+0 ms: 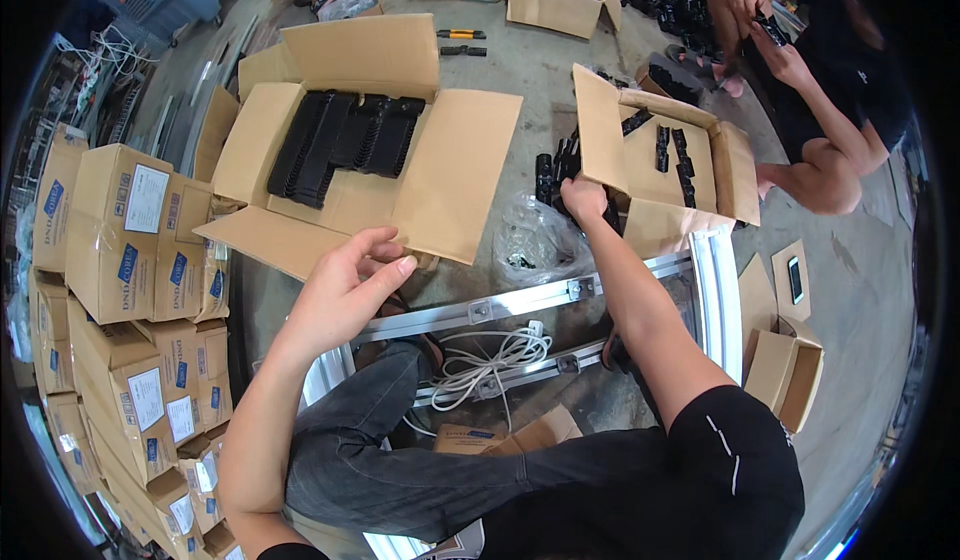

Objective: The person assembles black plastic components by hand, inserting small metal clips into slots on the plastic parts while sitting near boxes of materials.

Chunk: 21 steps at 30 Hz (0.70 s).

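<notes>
My left hand (345,295) hovers by the near flap of a large open cardboard box (455,175), thumb and fingers apart and nothing in them. Inside that box, rows of black ribbed plastic parts (345,145) lie packed side by side. My right hand (584,200) reaches down beside a smaller open carton (650,205), among loose black plastic parts (565,157) on the floor. Its fingers are curled, and what they hold is hidden. In the small carton lie several slim black parts (684,165). A crumpled clear plastic bag (540,245) is left of my right forearm.
An aluminium profile frame (520,305) with a coiled white cable (490,360) lies around my legs. Stacked cartons (130,250) stand at the left. Another person (810,90) sits at the far right, holding a black part. A phone (795,278) lies on cardboard at the right.
</notes>
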Motion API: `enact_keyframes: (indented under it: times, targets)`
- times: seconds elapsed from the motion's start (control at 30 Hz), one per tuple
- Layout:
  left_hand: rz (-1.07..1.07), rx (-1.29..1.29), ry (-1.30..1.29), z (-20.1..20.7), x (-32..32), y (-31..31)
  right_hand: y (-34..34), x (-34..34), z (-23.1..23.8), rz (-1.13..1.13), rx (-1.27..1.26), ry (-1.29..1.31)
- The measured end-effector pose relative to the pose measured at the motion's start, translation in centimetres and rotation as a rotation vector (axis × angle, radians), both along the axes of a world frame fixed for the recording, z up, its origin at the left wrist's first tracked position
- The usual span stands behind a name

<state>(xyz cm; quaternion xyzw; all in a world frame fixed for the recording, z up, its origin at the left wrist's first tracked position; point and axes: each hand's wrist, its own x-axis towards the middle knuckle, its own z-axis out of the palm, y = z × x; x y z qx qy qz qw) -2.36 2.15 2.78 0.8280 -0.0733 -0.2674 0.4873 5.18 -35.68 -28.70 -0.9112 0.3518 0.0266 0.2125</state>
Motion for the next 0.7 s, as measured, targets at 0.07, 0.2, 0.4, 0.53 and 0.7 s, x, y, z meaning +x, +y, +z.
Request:
enact_keyframes:
  times: [0.07,0.2,0.4,0.53,0.7]
  targets:
    - [0.007,0.011,-0.011,0.1,-0.1,0.0,0.8,-1.0,1.3,0.015,0.063,0.065]
    - [0.058,0.038,-0.026,0.2,1.3,0.5,0.2,-3.0,1.2,0.113,0.117,0.127]
    - [0.022,0.261,-0.261,-1.0,8.6,2.2,-1.0,-3.8,-0.3,0.196,0.12,0.081]
    - [-0.25,0.928,-0.682,-4.4,14.0,1.2,-0.2,-4.0,-1.4,0.371,0.209,0.015]
    - [-0.371,1.224,-0.448,-10.2,15.9,-1.1,0.9,-5.0,-1.3,0.391,0.243,0.007]
